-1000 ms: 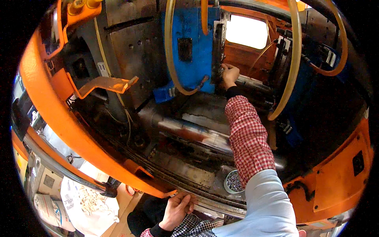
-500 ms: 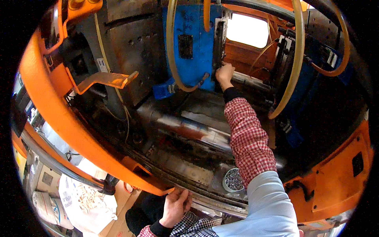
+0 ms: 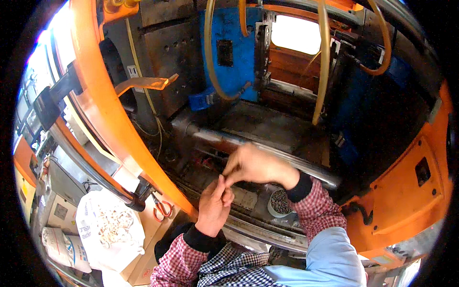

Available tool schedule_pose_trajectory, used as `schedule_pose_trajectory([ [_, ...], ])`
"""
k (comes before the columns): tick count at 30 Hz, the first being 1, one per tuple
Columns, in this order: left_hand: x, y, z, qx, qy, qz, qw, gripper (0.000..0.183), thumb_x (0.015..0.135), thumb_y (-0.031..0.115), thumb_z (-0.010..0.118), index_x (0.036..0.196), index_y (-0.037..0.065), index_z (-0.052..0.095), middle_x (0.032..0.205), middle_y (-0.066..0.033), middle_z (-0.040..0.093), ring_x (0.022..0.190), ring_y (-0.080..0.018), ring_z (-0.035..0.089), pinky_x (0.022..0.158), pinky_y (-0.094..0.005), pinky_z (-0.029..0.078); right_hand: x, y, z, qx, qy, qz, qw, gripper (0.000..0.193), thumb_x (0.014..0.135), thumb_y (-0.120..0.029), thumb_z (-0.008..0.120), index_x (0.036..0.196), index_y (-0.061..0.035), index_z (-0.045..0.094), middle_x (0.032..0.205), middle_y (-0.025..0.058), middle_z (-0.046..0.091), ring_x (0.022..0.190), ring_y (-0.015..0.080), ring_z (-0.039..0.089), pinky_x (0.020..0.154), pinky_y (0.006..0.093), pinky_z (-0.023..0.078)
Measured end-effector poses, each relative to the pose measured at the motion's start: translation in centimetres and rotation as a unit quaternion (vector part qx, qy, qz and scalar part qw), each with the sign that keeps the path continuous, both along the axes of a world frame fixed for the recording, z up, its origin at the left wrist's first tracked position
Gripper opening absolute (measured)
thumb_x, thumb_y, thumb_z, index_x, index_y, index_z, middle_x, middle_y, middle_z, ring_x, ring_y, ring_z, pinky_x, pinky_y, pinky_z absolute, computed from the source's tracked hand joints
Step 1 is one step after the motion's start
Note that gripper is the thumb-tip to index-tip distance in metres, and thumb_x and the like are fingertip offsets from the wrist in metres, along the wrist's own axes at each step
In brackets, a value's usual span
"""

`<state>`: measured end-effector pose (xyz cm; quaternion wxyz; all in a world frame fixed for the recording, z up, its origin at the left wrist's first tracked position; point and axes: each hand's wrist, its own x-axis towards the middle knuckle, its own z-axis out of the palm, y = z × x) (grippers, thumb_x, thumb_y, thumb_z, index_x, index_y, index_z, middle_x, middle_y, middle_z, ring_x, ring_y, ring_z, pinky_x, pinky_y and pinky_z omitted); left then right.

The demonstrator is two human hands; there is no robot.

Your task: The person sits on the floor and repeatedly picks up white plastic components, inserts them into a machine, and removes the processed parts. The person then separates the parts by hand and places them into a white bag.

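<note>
Both touch — left hand [image 3: 214,209], right hand [image 3: 260,165] — near a bowl [image 3: 271,211].

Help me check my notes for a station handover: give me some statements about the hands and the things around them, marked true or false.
1. The left hand and right hand meet. True.
2. The bowl is empty. False: the bowl holds many small dark pieces.
3. The white bag is to the left of the left hand. True.
4. The right hand presses on the blue panel. False: it is at the left hand, well in front of that panel.
5. Both cuffs are white. False: both are black.
</note>
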<state>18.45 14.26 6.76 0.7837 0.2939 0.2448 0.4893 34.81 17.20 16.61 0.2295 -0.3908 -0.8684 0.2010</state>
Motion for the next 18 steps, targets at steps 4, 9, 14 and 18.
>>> schedule_pose_trajectory([
  [4,0.7,0.3,0.5,0.024,-0.032,-0.034,0.999,0.032,0.092,0.036,0.052,0.094,0.004,0.053,0.063,0.0033,0.042,0.053,-0.0057,0.034,0.047,-0.0194,0.026,-0.1,-1.7,-0.9,-0.030,0.057,-0.043,0.997,0.020,0.073,-0.016,0.071,0.081,0.0009,0.068,0.072,0.0156,0.064,0.066,0.0286,0.062,0.062,0.0327,0.047],
  [9,0.8,0.6,1.1,0.013,-0.013,-0.035,0.999,0.028,0.094,0.030,0.051,0.089,0.002,0.054,0.063,-0.0004,0.045,0.054,-0.0067,0.038,0.049,-0.0209,0.029,0.6,-1.1,-1.1,0.037,0.025,-0.005,0.999,0.016,0.074,-0.014,0.069,0.082,-0.0002,0.068,0.073,0.0148,0.064,0.067,0.0272,0.063,0.062,0.0332,0.048],
  [14,0.1,0.8,0.1,0.033,0.040,0.024,0.998,0.024,0.095,0.017,0.047,0.107,-0.003,0.055,0.082,-0.0063,0.054,0.071,-0.0119,0.048,0.065,-0.0237,0.040,4.5,7.2,0.3,0.241,0.140,-0.276,0.920,0.012,0.078,-0.009,0.063,0.084,-0.0012,0.069,0.082,0.0161,0.066,0.075,0.0292,0.065,0.068,0.0335,0.050],
  [18,-1.6,-1.0,-1.2,0.082,0.068,-0.037,0.994,0.025,0.094,0.006,0.039,0.113,-0.006,0.050,0.104,-0.0150,0.058,0.084,-0.0178,0.052,0.076,-0.0289,0.045,10.3,19.0,1.8,0.319,0.249,-0.517,0.754,0.017,0.082,-0.013,0.061,0.089,0.0012,0.069,0.087,0.0202,0.066,0.081,0.0331,0.064,0.073,0.0381,0.049],
])
